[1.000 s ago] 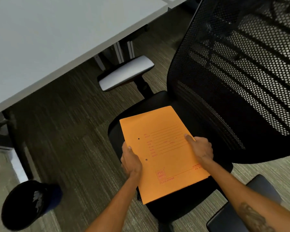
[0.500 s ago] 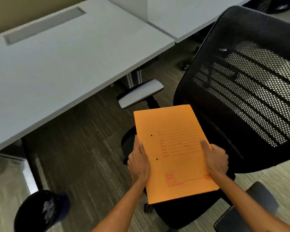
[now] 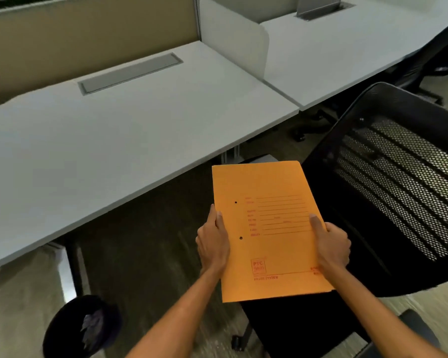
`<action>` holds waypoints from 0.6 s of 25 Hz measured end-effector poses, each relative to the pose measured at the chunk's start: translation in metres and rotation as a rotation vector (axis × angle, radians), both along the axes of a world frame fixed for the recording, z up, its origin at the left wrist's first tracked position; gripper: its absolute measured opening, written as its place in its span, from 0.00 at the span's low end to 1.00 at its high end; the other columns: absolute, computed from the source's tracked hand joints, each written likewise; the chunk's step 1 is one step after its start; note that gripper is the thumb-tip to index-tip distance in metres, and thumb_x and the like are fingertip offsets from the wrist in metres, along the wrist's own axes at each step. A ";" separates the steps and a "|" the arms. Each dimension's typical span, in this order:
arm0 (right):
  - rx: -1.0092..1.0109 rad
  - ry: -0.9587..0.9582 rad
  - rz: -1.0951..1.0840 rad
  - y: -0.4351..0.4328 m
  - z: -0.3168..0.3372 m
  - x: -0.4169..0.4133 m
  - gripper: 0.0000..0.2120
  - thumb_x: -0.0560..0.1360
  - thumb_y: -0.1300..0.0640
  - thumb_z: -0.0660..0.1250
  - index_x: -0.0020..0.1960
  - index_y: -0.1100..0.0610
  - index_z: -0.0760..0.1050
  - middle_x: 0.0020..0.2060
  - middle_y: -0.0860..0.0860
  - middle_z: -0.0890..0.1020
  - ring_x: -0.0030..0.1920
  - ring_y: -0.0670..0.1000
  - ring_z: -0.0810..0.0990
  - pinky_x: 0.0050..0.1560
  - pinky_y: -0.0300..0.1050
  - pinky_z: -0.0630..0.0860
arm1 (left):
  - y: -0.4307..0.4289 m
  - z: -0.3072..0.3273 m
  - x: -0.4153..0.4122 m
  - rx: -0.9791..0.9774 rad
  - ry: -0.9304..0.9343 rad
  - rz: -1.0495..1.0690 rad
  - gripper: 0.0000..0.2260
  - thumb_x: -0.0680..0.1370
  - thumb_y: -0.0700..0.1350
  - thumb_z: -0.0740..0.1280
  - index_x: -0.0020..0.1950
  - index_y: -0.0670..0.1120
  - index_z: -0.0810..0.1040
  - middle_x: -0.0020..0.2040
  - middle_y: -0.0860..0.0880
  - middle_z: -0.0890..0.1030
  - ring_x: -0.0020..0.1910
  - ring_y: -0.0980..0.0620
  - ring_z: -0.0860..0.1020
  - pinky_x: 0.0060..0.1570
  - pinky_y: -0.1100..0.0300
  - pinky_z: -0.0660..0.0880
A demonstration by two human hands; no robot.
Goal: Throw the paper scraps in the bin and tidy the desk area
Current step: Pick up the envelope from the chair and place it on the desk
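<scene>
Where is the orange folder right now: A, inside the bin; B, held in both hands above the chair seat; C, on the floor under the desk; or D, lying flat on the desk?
B: the left hand grips the folder on one edge and the right hand on the other, above the chair seat, clear of the desk and the bin.

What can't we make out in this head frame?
- Orange folder: contents hidden, it is closed; red printed text too small to read, head view.
- Chair seat: mostly covered by the folder.
- Left hand and right hand: fingers hidden under the folder.
- Bin: dark; contents unclear beyond a pale scrap.
- Under the desk: shadowed.
</scene>
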State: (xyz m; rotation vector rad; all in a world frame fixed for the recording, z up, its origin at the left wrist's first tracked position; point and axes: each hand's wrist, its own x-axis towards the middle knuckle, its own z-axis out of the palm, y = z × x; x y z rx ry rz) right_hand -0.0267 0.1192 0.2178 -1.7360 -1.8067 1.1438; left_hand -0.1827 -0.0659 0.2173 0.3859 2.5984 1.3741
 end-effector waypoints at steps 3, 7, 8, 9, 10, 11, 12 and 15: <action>0.001 -0.004 0.032 -0.023 0.021 -0.037 0.27 0.77 0.35 0.61 0.40 0.60 0.78 0.34 0.52 0.81 0.34 0.52 0.80 0.35 0.45 0.70 | -0.032 0.026 -0.024 0.025 0.007 0.017 0.12 0.86 0.49 0.52 0.58 0.52 0.75 0.33 0.49 0.79 0.24 0.57 0.74 0.22 0.69 0.70; -0.005 0.005 0.093 -0.061 0.047 -0.086 0.27 0.77 0.35 0.61 0.40 0.59 0.78 0.35 0.53 0.80 0.35 0.53 0.79 0.36 0.47 0.70 | -0.080 0.049 -0.057 0.030 0.030 0.076 0.12 0.85 0.51 0.52 0.51 0.52 0.75 0.34 0.49 0.80 0.28 0.52 0.79 0.26 0.62 0.77; -0.005 0.022 0.116 -0.074 0.055 -0.099 0.26 0.78 0.36 0.61 0.40 0.59 0.78 0.35 0.53 0.80 0.36 0.53 0.78 0.37 0.47 0.70 | -0.095 0.055 -0.067 0.025 0.033 0.105 0.13 0.85 0.51 0.52 0.50 0.52 0.75 0.34 0.49 0.80 0.28 0.53 0.79 0.26 0.63 0.77; -0.005 0.040 0.136 -0.086 0.062 -0.111 0.25 0.78 0.36 0.61 0.40 0.58 0.78 0.36 0.53 0.80 0.36 0.52 0.78 0.38 0.47 0.69 | -0.109 0.062 -0.076 0.019 0.033 0.134 0.13 0.85 0.50 0.53 0.49 0.51 0.76 0.34 0.50 0.80 0.27 0.54 0.78 0.25 0.66 0.76; -0.003 0.055 0.157 -0.099 0.070 -0.122 0.23 0.79 0.37 0.61 0.41 0.56 0.78 0.36 0.52 0.80 0.37 0.51 0.77 0.38 0.47 0.68 | -0.124 0.068 -0.085 0.017 0.027 0.161 0.14 0.85 0.50 0.54 0.48 0.51 0.77 0.33 0.50 0.79 0.26 0.56 0.77 0.25 0.69 0.74; -0.001 0.069 0.180 -0.112 0.077 -0.134 0.21 0.79 0.37 0.61 0.42 0.54 0.77 0.37 0.50 0.79 0.37 0.50 0.77 0.39 0.47 0.68 | -0.139 0.076 -0.093 0.021 0.018 0.185 0.15 0.85 0.50 0.54 0.45 0.50 0.77 0.32 0.51 0.79 0.26 0.58 0.76 0.25 0.71 0.72; 0.002 0.086 0.202 -0.126 0.082 -0.145 0.19 0.79 0.38 0.61 0.43 0.52 0.76 0.38 0.49 0.79 0.38 0.48 0.76 0.41 0.47 0.69 | -0.155 0.082 -0.100 0.028 0.006 0.207 0.15 0.85 0.49 0.55 0.43 0.49 0.77 0.32 0.51 0.78 0.25 0.59 0.74 0.25 0.71 0.71; -0.004 0.149 0.264 -0.169 0.097 -0.180 0.15 0.79 0.38 0.62 0.44 0.49 0.75 0.40 0.48 0.79 0.41 0.49 0.76 0.48 0.51 0.71 | -0.204 0.101 -0.122 0.052 -0.002 0.269 0.17 0.85 0.50 0.55 0.38 0.49 0.74 0.31 0.52 0.77 0.25 0.60 0.74 0.28 0.70 0.68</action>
